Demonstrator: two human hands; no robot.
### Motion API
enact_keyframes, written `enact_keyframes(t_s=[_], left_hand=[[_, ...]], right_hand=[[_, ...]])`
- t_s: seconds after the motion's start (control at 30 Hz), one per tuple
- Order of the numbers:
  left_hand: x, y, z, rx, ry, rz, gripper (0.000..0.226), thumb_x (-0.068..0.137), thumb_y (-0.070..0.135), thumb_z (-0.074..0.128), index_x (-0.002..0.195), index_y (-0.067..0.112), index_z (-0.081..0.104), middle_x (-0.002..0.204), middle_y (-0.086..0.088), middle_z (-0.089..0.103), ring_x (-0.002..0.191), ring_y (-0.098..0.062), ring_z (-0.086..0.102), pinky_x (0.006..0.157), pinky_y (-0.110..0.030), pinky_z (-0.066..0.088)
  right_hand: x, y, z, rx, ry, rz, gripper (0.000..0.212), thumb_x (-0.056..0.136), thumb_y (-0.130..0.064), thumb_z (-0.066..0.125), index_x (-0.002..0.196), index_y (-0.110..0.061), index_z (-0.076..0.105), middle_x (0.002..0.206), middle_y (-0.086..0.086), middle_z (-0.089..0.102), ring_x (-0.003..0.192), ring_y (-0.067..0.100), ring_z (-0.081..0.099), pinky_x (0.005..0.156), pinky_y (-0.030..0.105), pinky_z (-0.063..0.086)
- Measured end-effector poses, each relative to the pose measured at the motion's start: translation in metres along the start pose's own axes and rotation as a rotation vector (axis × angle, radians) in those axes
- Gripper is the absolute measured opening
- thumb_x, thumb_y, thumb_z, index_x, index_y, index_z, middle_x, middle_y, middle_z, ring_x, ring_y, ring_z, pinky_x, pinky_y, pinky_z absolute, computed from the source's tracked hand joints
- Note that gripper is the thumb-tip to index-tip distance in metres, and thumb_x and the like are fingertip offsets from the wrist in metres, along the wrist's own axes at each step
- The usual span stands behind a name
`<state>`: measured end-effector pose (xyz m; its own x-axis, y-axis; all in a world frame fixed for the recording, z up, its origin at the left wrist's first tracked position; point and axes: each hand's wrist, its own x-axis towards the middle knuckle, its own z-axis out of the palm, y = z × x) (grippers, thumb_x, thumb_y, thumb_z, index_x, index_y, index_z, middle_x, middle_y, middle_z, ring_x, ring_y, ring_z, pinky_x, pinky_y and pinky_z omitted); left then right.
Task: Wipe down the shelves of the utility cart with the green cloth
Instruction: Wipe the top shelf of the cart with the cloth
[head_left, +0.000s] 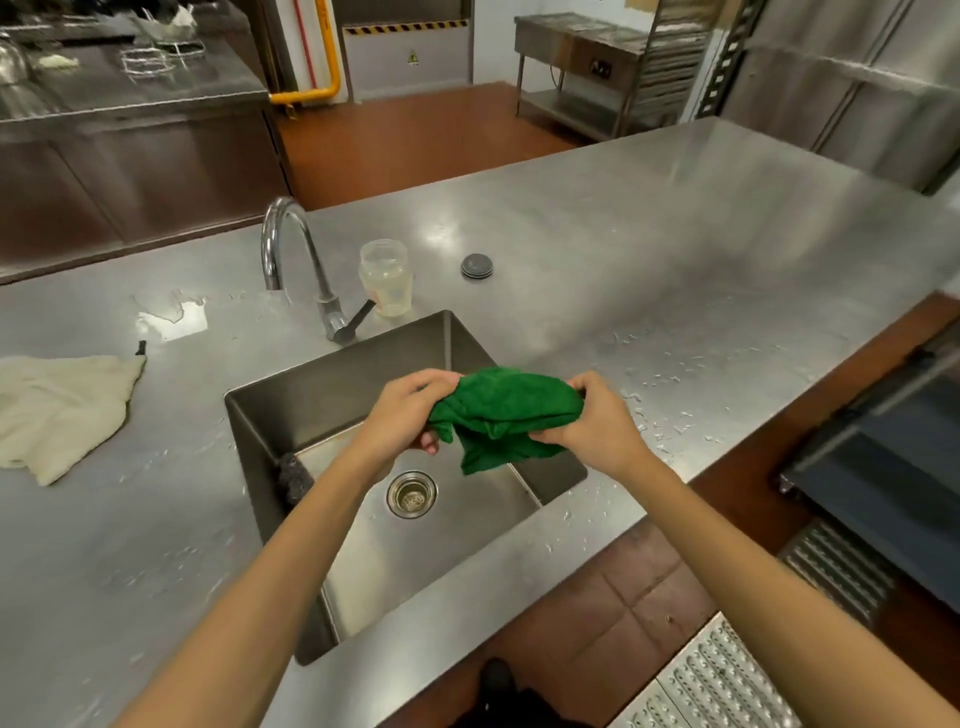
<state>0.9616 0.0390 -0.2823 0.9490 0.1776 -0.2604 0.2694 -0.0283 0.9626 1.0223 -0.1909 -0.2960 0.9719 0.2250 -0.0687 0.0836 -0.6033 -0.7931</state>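
The green cloth (501, 415) is bunched up and held over the steel sink (332, 379). My left hand (405, 415) grips its left end and my right hand (597, 423) grips its right end, with a loose corner hanging down between them. A dark utility cart (878, 467) stands at the right edge of the view, beyond the counter, and only part of it shows.
A curved tap (296, 260) rises behind the sink, with a clear jar (387, 278) and a grey lid (477, 265) beside it. A beige cloth (62, 410) lies on the wet counter (675, 260) at left. A scouring pad (293, 475) sits in the sink.
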Motion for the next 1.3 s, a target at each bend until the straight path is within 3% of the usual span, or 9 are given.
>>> enact_keyframes(t_s=[0.2, 0.33, 0.4, 0.5, 0.6, 0.8, 1.03, 1.13, 1.3], left_hand=[[-0.002, 0.001, 0.047, 0.294, -0.157, 0.175, 0.031, 0.094, 0.041, 0.063, 0.121, 0.027, 0.065, 0.107, 0.002, 0.068, 0.082, -0.019, 0.069, 0.065, -0.039, 0.062], [0.0, -0.001, 0.081, 0.587, -0.267, 0.353, 0.066, 0.071, 0.056, 0.081, 0.124, 0.026, 0.059, 0.11, 0.018, 0.063, 0.096, 0.001, 0.061, 0.08, -0.015, 0.049], [0.001, -0.002, 0.099, 0.676, -0.263, 0.45, 0.075, 0.068, 0.057, 0.083, 0.132, 0.027, 0.056, 0.119, 0.011, 0.057, 0.111, -0.005, 0.051, 0.093, -0.023, 0.044], [0.004, 0.002, 0.127, 0.673, -0.352, 0.489, 0.065, 0.073, 0.057, 0.08, 0.129, 0.03, 0.06, 0.118, 0.01, 0.064, 0.108, -0.008, 0.056, 0.094, -0.029, 0.047], [0.013, 0.003, 0.153, 0.767, -0.426, 0.522, 0.066, 0.074, 0.069, 0.067, 0.13, 0.033, 0.062, 0.122, 0.007, 0.064, 0.115, -0.01, 0.053, 0.099, -0.035, 0.045], [0.022, 0.016, 0.208, 0.737, -0.536, 0.49, 0.031, 0.089, 0.039, 0.07, 0.119, 0.031, 0.071, 0.145, -0.006, 0.052, 0.14, -0.017, 0.041, 0.102, -0.021, 0.029], [0.021, 0.046, 0.288, 0.645, -0.619, 0.393, 0.024, 0.097, 0.022, 0.06, 0.116, 0.015, 0.074, 0.145, -0.004, 0.054, 0.136, -0.013, 0.042, 0.113, -0.027, 0.023], [0.019, 0.055, 0.336, 0.669, -0.589, 0.373, 0.026, 0.098, 0.022, 0.058, 0.096, 0.004, 0.076, 0.097, -0.015, 0.075, 0.091, -0.027, 0.069, 0.088, -0.041, 0.053], [0.008, 0.073, 0.426, 0.816, -0.544, 0.611, 0.036, 0.096, 0.034, 0.059, 0.073, 0.007, 0.064, 0.068, -0.012, 0.065, 0.066, -0.025, 0.059, 0.066, -0.038, 0.043]], right_hand=[[-0.034, 0.019, -0.036, 0.011, 0.068, 0.1, 0.069, 0.053, -0.037, 0.094, 0.101, -0.016, 0.049, 0.094, -0.005, 0.062, 0.084, 0.007, 0.06, 0.058, 0.019, 0.045], [-0.049, 0.032, -0.059, 0.059, 0.077, 0.142, 0.069, 0.054, -0.035, 0.093, 0.103, -0.02, 0.046, 0.097, -0.003, 0.064, 0.089, 0.011, 0.064, 0.074, 0.032, 0.056], [-0.056, 0.039, -0.071, 0.113, 0.085, 0.143, 0.057, 0.06, -0.027, 0.086, 0.1, -0.023, 0.046, 0.095, -0.002, 0.065, 0.089, 0.014, 0.066, 0.071, 0.032, 0.057], [-0.066, 0.05, -0.09, 0.177, 0.122, 0.141, 0.046, 0.066, -0.02, 0.079, 0.098, -0.024, 0.046, 0.091, -0.002, 0.063, 0.079, 0.008, 0.064, 0.061, 0.022, 0.05], [-0.076, 0.065, -0.109, 0.217, 0.145, 0.171, 0.05, 0.066, -0.02, 0.082, 0.102, -0.018, 0.047, 0.093, 0.004, 0.067, 0.081, 0.012, 0.067, 0.063, 0.028, 0.054], [-0.097, 0.095, -0.152, 0.236, 0.182, 0.208, 0.062, 0.066, -0.041, 0.086, 0.107, -0.014, 0.048, 0.103, 0.009, 0.067, 0.094, 0.019, 0.068, 0.08, 0.039, 0.057], [-0.108, 0.154, -0.214, 0.195, 0.168, 0.198, 0.047, 0.067, -0.04, 0.085, 0.095, -0.021, 0.053, 0.088, 0.002, 0.068, 0.08, 0.018, 0.068, 0.072, 0.038, 0.057], [-0.109, 0.188, -0.244, 0.109, 0.149, 0.211, 0.045, 0.061, -0.044, 0.087, 0.088, -0.024, 0.057, 0.086, -0.002, 0.069, 0.079, 0.017, 0.067, 0.076, 0.042, 0.057], [-0.117, 0.236, -0.299, 0.018, 0.18, 0.205, 0.044, 0.065, -0.064, 0.077, 0.08, -0.025, 0.062, 0.085, -0.004, 0.066, 0.078, 0.011, 0.065, 0.071, 0.031, 0.053]])
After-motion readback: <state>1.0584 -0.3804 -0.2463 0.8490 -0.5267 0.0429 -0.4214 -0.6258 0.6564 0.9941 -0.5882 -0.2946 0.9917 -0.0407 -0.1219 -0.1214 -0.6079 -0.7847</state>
